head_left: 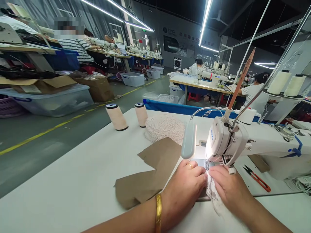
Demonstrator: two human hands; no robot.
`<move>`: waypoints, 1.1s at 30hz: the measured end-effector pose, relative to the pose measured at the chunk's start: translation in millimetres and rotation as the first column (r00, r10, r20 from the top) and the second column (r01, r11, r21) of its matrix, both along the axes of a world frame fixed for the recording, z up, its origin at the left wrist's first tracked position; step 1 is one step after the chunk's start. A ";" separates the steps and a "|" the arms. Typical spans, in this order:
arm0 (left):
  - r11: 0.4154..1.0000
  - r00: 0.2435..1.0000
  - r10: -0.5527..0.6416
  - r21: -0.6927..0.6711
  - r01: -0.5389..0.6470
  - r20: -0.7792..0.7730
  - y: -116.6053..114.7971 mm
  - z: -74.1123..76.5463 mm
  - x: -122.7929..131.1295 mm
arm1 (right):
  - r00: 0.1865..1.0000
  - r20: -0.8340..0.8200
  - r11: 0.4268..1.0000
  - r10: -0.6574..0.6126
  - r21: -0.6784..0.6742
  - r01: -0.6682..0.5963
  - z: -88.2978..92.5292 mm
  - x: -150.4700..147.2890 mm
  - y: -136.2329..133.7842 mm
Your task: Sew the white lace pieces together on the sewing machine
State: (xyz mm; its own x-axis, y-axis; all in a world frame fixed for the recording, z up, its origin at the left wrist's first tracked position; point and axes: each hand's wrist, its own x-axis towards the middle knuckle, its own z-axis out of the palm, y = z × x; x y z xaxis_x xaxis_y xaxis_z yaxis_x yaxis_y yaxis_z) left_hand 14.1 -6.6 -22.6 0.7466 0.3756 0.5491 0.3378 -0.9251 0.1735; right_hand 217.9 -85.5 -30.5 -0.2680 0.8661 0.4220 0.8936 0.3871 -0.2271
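Observation:
A strip of white lace [212,191] runs under the needle area of a white sewing machine [218,136] and hangs toward me. My left hand [186,181], with a ring and a gold bangle, pinches the lace from the left, close to the presser foot. From the right, my right hand [228,183] grips the same lace, its fingertips almost meeting the left ones. A lit lamp [189,139] hangs just beyond my left hand. The needle and the exact stitch point are hard to make out.
Brown paper pattern pieces [155,171] lie left of the machine, before a heap of lace [166,127] and two thread cones [117,117]. Red-handled thread snips [257,178] rest at right. Co-workers sit at other machines; a person in a striped shirt [75,48] is far left.

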 end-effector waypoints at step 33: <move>0.934 1.000 -0.001 -0.357 -0.002 -0.008 14.6 8.1 8.6 | 0.961 -0.255 0.986 -0.108 0.093 0.136 12.5 -5.5 0.1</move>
State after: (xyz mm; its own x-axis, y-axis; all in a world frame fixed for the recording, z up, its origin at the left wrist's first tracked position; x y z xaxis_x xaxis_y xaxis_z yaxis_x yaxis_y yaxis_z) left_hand 22.7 8.0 -14.6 0.7503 0.5460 0.3726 0.3408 -0.8025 0.4897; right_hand 212.4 -85.4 -18.0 -0.0380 0.8309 0.5551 0.8562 0.3135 -0.4107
